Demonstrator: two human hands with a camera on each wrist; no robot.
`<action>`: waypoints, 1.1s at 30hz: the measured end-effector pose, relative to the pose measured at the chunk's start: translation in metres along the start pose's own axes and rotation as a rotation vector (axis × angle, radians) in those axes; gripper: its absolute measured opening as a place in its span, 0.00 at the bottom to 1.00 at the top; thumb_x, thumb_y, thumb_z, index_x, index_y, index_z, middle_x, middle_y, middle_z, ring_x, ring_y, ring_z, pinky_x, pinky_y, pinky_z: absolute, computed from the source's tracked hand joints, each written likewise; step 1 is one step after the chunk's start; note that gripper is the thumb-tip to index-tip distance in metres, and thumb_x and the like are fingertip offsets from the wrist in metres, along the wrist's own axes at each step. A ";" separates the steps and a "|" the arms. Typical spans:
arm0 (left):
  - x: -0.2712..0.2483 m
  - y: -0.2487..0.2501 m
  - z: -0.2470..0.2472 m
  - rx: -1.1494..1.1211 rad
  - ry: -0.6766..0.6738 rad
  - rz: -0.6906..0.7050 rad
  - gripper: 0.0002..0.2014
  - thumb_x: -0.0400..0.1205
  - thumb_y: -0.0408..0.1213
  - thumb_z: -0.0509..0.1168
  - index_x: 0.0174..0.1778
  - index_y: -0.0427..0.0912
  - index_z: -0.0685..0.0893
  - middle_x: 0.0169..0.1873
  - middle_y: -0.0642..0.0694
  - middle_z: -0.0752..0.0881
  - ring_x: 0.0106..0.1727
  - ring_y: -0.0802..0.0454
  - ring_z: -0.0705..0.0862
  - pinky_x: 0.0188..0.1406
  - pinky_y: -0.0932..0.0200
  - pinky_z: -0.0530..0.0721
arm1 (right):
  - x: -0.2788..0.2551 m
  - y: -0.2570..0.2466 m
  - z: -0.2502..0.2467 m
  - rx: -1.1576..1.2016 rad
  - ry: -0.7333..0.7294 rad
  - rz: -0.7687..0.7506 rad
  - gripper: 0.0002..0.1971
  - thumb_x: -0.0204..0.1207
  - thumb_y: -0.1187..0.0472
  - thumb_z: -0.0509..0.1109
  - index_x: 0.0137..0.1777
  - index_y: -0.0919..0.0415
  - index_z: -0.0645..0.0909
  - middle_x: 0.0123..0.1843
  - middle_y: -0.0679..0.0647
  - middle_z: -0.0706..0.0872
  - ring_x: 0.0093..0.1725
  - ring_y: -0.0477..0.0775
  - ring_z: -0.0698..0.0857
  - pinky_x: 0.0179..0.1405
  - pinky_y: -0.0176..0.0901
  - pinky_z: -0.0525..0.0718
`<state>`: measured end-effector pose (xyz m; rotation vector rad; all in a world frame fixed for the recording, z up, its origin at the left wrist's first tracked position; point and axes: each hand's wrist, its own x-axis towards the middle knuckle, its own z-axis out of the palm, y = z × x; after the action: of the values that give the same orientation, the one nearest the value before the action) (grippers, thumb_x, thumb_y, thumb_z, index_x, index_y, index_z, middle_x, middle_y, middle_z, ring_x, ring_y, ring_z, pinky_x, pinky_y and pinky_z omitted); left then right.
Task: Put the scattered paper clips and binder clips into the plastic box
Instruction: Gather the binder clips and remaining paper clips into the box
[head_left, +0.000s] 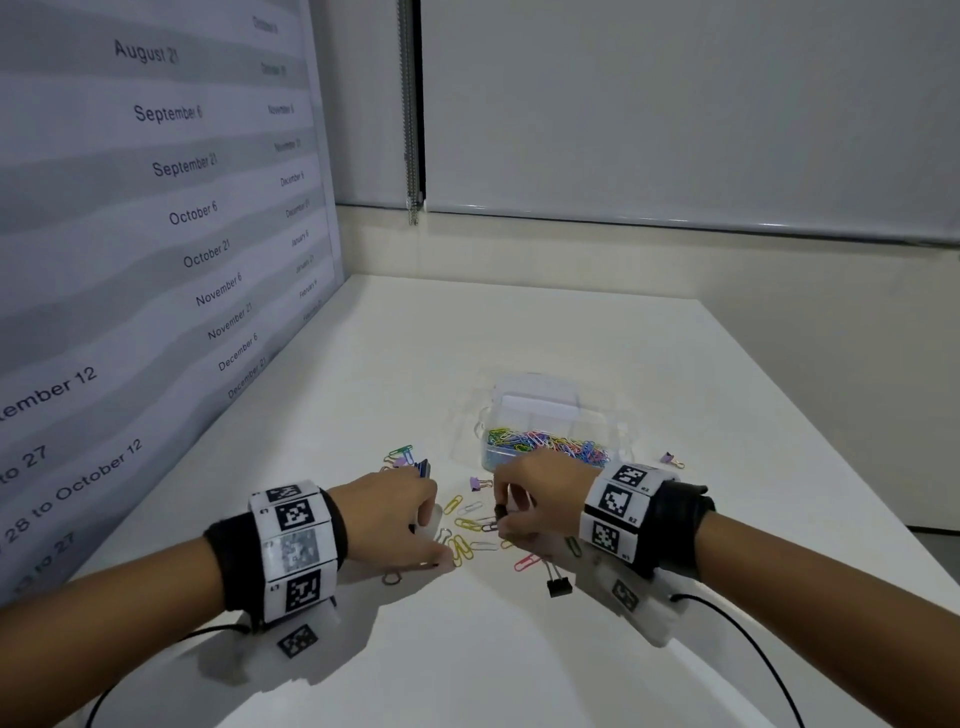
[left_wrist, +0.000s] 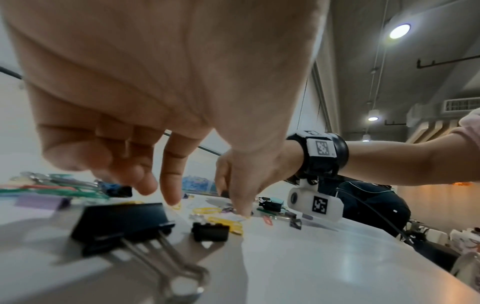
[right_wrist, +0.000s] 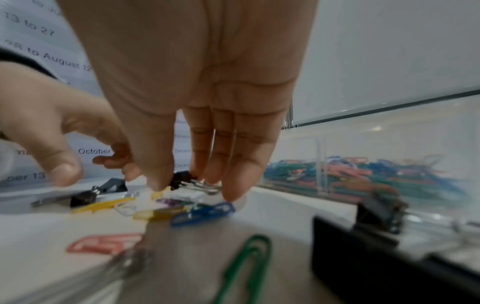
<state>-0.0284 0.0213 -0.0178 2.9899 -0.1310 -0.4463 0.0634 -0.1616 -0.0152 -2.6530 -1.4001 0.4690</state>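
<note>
The clear plastic box (head_left: 540, 415) stands open mid-table, holding many coloured paper clips (head_left: 545, 444); it also shows as the plastic box (right_wrist: 376, 144). Scattered paper clips (head_left: 462, 543) lie in front of it between my hands. My right hand (head_left: 506, 514) pinches a small black binder clip (right_wrist: 184, 179) between thumb and fingers, just above the table. My left hand (head_left: 415, 519) hovers over the clips with fingers hanging loosely (left_wrist: 171, 195), holding nothing I can see. A large black binder clip (left_wrist: 122, 222) lies under my left wrist.
Another black binder clip (head_left: 559, 584) lies near my right wrist. A purple binder clip (head_left: 479, 484) sits before the box, another one (head_left: 671, 459) to its right, a blue one (head_left: 423, 467) to the left. A dated wall board (head_left: 156, 208) borders the table's left side.
</note>
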 end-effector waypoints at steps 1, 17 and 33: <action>0.001 0.003 0.001 -0.004 0.003 0.008 0.22 0.73 0.62 0.65 0.45 0.46 0.74 0.43 0.51 0.75 0.47 0.52 0.74 0.45 0.59 0.74 | -0.003 0.003 -0.003 0.015 0.025 0.014 0.11 0.72 0.51 0.71 0.49 0.57 0.80 0.43 0.52 0.85 0.40 0.49 0.78 0.41 0.42 0.76; -0.009 0.005 0.002 0.011 -0.066 0.200 0.08 0.71 0.45 0.69 0.42 0.48 0.83 0.39 0.56 0.76 0.42 0.57 0.75 0.42 0.66 0.77 | -0.081 0.060 -0.004 -0.089 -0.109 0.251 0.14 0.50 0.50 0.74 0.35 0.50 0.79 0.37 0.44 0.83 0.39 0.45 0.82 0.45 0.49 0.86; 0.015 0.031 0.007 -0.101 -0.022 0.044 0.33 0.69 0.55 0.72 0.68 0.50 0.69 0.61 0.50 0.71 0.58 0.48 0.79 0.55 0.54 0.79 | -0.025 0.020 -0.009 -0.001 -0.089 0.104 0.21 0.63 0.59 0.79 0.57 0.51 0.82 0.53 0.48 0.85 0.45 0.45 0.79 0.46 0.36 0.76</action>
<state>-0.0180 -0.0115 -0.0248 2.8784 -0.1713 -0.4666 0.0689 -0.1927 -0.0059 -2.7472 -1.2895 0.6043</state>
